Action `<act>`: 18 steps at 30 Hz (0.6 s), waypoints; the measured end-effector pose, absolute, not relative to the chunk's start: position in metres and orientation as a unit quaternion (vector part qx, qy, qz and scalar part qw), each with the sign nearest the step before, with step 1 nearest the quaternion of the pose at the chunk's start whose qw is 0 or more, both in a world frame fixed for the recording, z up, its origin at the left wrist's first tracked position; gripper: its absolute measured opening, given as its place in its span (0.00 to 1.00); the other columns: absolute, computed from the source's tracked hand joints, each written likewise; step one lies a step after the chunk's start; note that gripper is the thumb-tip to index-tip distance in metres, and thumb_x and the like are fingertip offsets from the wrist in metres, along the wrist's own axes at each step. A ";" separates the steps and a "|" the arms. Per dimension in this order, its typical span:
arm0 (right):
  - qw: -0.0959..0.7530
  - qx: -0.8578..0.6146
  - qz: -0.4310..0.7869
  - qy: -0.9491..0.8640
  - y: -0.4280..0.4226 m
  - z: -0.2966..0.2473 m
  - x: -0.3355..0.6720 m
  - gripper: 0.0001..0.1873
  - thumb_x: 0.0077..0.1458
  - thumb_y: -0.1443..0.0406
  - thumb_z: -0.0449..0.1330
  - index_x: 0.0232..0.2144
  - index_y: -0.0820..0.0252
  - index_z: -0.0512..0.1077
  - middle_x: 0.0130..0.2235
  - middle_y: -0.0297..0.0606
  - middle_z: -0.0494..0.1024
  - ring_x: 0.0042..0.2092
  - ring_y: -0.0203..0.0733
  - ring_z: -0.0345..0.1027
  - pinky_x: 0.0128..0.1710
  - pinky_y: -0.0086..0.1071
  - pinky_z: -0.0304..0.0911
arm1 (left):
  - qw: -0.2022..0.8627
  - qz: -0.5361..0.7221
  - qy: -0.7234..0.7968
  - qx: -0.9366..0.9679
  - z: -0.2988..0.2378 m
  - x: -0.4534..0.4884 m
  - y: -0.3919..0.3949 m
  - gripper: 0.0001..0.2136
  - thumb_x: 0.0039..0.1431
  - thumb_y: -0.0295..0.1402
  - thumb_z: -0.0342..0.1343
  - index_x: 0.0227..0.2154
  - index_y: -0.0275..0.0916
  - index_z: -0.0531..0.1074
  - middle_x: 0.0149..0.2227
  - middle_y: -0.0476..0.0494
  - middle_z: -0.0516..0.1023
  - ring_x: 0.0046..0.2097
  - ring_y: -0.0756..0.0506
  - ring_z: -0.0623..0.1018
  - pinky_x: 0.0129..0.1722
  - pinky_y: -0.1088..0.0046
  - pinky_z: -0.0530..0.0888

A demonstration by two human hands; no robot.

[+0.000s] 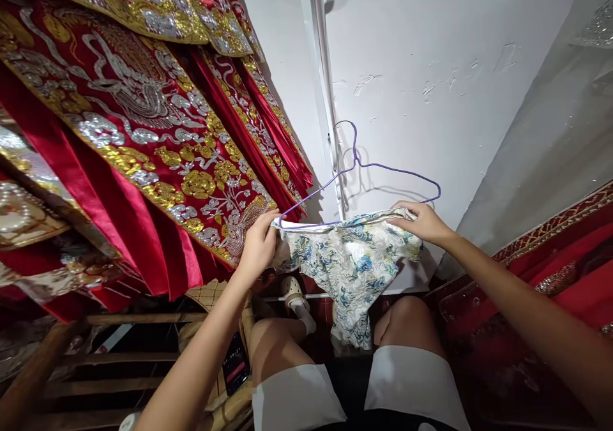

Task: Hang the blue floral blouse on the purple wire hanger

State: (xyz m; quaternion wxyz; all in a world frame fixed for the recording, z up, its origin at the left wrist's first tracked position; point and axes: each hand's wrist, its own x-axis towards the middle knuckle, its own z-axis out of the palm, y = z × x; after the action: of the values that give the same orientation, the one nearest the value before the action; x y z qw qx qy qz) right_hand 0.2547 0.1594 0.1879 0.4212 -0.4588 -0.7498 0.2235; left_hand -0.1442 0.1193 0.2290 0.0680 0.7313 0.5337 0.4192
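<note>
And here are both hands at work: the left hand (261, 239) has its fingers closed on the top edge of a crinkled white fabric garment with blue, green and yellow floral print (354, 262), right at the left corner of a thin purple wire hanger (355, 161). Across the way, the right hand (421, 222) pinches the garment's other end, just below the hanger's free right corner. The garment hangs between the hands, above the person's knees, its lower part narrowing downward. The hanger's hook points up before a scuffed white wall (407, 67); to the left, red cloth panels with gold and silver embroidery (191, 163) drape close by.
</note>
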 end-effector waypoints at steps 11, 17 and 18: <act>0.460 -0.465 0.229 -0.721 0.157 0.175 0.245 0.24 0.65 0.47 0.53 0.28 0.58 0.73 0.32 0.39 0.77 0.39 0.47 0.69 0.38 0.35 0.61 | 0.024 0.345 0.533 0.772 0.210 -0.158 0.099 0.10 0.58 0.25 0.45 0.35 0.40 0.71 0.47 0.37 0.75 0.51 0.40 0.77 0.54 0.61 0.73; 0.470 -0.486 0.223 -0.703 0.155 0.174 0.238 0.26 0.63 0.45 0.56 0.23 0.58 0.67 0.27 0.35 0.70 0.33 0.43 0.63 0.33 0.34 0.56 | 0.009 0.425 0.549 0.720 0.219 -0.149 0.097 0.07 0.59 0.27 0.48 0.29 0.41 0.69 0.42 0.39 0.74 0.49 0.40 0.76 0.53 0.62 0.73; 0.474 -0.488 0.221 -0.699 0.155 0.173 0.238 0.26 0.63 0.45 0.56 0.22 0.58 0.67 0.27 0.35 0.69 0.33 0.42 0.62 0.33 0.34 0.56 | 0.000 0.416 0.556 0.720 0.220 -0.150 0.099 0.07 0.59 0.27 0.48 0.29 0.40 0.70 0.43 0.39 0.74 0.49 0.40 0.76 0.53 0.62 0.73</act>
State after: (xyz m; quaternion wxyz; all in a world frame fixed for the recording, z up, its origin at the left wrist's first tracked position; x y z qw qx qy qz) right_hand 0.2375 0.1545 0.1730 0.4739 -0.4877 -0.6992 0.2208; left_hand -0.1499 0.0995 0.2201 0.0004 0.7199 0.5555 0.4162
